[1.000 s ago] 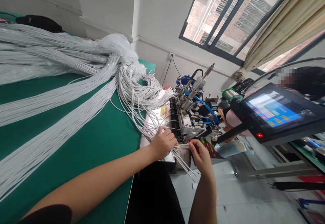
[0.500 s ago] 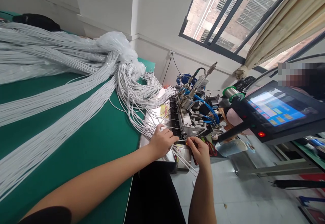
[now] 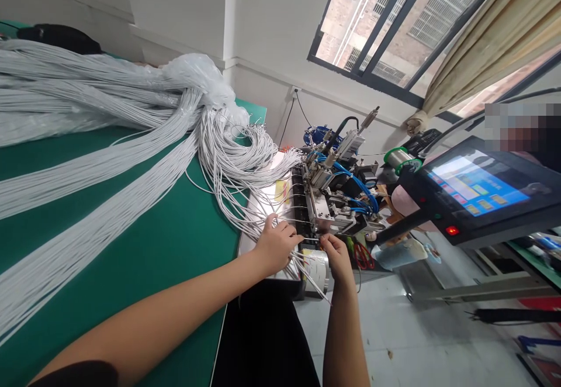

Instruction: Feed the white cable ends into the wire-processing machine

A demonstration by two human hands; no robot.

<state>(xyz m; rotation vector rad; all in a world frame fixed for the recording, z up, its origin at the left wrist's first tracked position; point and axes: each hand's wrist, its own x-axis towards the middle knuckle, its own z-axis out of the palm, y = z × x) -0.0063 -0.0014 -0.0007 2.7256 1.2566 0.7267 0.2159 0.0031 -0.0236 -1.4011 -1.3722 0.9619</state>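
My left hand (image 3: 277,248) is closed over several white cables at the front of the machine (image 3: 322,203). The loose cable ends (image 3: 314,284) stick out below its fingers, pointing down to the right. Between my two hands runs one white cable (image 3: 311,239), level with the near end of the black slotted rail (image 3: 298,191). My right hand (image 3: 338,258) pinches this cable's tip between thumb and fingers; the tip itself is hidden. Other cables lie across the rail, leading back to a looped bundle (image 3: 232,159) on the green table (image 3: 188,270).
A lit control screen (image 3: 480,182) stands at the right, with a person partly behind it. Close to my right hand are a pale roll (image 3: 322,270) and a red-handled tool (image 3: 363,255). A wire spool (image 3: 402,161) sits behind the machine. Long cable bundles (image 3: 109,223) cover the table's left.
My right hand has moved slightly left and up, still pinching near the cable tip. A dark-red handle seen under it before no longer shows there. My left hand has barely moved.
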